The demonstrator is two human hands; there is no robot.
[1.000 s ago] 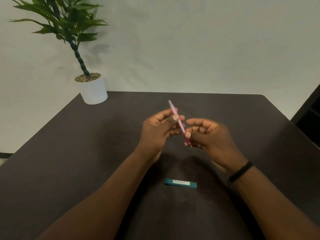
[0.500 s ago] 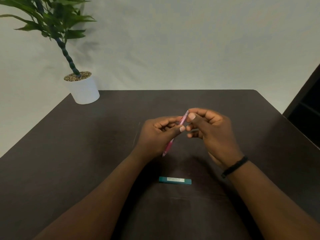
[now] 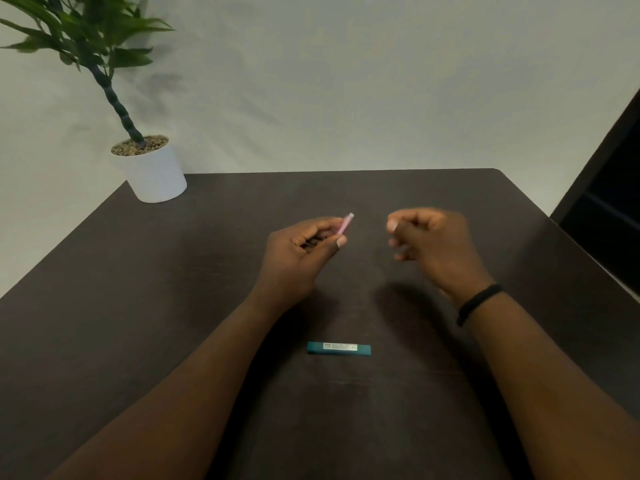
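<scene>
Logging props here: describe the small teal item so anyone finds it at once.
On the dark table, between the left forearm and right forearm, lies the teal case. Unlike the pink pen in the left hand, it is a flat bar with a pale label.

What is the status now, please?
Left hand grips pink pencil. Right hand apart, curled, blurred. Teal case lies on table, untouched.

Both forearms reach forward from the lower edge, hands raised side by side and apart. The left hand (image 3: pixel 298 258) curls its fingers round a pink pen (image 3: pixel 345 223), thumb stretched alongside. The right hand (image 3: pixel 433 244), blurred, has its fingers curled inward, thumb near the forefinger.
</scene>
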